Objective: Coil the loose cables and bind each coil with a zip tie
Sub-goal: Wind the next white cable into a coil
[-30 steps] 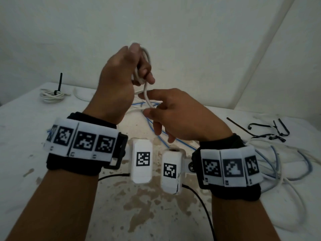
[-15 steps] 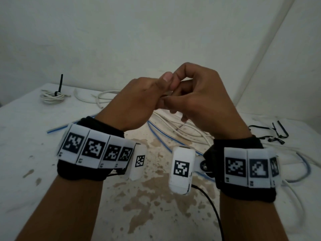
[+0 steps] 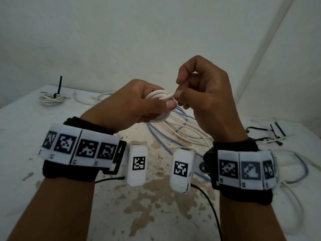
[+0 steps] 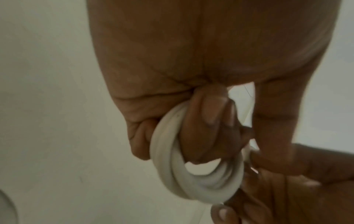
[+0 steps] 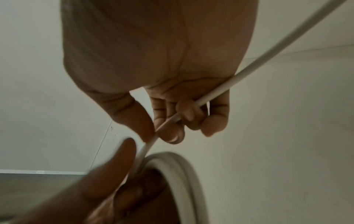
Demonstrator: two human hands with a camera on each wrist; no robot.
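Coiling is the step in hand: the left hand (image 3: pixel 137 101) grips a small coil (image 3: pixel 159 97) of white cable above the worktop (image 3: pixel 26 153), its fingers curled through the loops, while the right hand (image 3: pixel 206 94) just beside it pinches the free strand (image 5: pixel 214 92). Judging by the cable trailing below the hands, more turns come next; the zip ties (image 3: pixel 267 134) lie well off beyond the right hand.
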